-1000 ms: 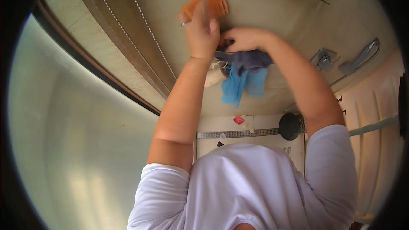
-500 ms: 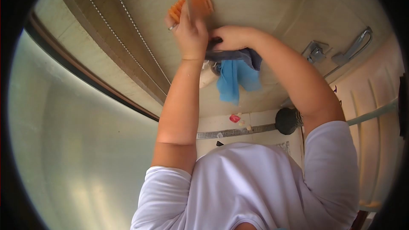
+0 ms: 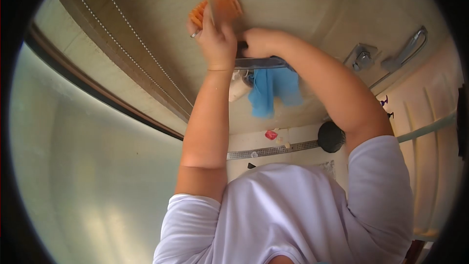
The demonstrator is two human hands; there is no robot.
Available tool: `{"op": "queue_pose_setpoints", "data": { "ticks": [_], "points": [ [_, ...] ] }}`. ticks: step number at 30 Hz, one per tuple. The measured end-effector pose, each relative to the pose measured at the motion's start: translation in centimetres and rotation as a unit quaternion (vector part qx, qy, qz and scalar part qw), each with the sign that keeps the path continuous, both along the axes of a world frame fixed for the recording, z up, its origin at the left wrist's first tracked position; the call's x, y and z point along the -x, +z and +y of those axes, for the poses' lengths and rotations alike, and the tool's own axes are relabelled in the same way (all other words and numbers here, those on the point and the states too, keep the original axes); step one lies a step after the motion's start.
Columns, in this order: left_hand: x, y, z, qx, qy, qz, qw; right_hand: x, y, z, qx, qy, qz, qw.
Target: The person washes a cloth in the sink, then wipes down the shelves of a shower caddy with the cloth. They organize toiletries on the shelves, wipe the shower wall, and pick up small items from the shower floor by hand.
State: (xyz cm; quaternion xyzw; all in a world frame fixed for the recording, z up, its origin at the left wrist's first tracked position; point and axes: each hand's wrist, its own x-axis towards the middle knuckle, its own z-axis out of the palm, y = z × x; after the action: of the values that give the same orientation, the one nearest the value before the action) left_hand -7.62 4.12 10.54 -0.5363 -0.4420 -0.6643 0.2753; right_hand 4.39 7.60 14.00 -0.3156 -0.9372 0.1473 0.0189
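My left hand [image 3: 215, 41], with a ring on one finger, is closed on an orange ridged piece [image 3: 227, 5] against the glass at the upper middle. Just right of it, my right hand [image 3: 259, 43] is bent inward with curled fingers, partly hidden, around dark cloth [image 3: 242, 48]. Below this hand runs a dark bar or shelf edge [image 3: 259, 63]. A light blue cloth [image 3: 264, 93] hangs under it, beside a whitish item [image 3: 238, 86].
A chrome valve [image 3: 362, 58] and a hand shower [image 3: 413, 49] are on the wall at right. Bead chains [image 3: 137, 39] hang at left by frosted glass [image 3: 88, 166]. Low down are a floor drain [image 3: 268, 151], a dark round object [image 3: 331, 137] and a red scrap [image 3: 270, 135].
Both hands have shifted slightly left in view, still close together. The dark cloth that hung over the bar has drawn up, and less of it shows below. The blue cloth still hangs.
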Motion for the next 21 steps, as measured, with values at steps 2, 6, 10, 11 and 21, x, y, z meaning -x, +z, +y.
{"op": "queue_pose_setpoints", "data": {
  "ticks": [2,6,10,11,21],
  "points": [
    [-0.1,-0.1,0.0,0.001,0.004,0.000,1.000,-2.1,-0.3,1.8,-0.048,-0.031,-0.052,0.997],
    [0.0,0.0,-0.1,0.020,0.004,0.001,1.000,-5.9,1.2,0.7,-0.116,-0.139,-0.182,0.967],
    [-1.0,-0.1,0.1,0.007,-0.008,-0.014,1.000,-7.1,3.8,-2.2,-0.140,-0.211,-0.248,0.935],
    [-1.2,-0.1,0.2,0.010,-0.019,-0.015,1.000,-7.6,4.7,-3.0,-0.128,-0.219,-0.234,0.939],
    [-0.9,-0.2,0.2,0.024,-0.014,-0.005,1.000,-22.2,-10.5,-7.8,0.456,-0.015,0.799,0.392]
  ]
}}
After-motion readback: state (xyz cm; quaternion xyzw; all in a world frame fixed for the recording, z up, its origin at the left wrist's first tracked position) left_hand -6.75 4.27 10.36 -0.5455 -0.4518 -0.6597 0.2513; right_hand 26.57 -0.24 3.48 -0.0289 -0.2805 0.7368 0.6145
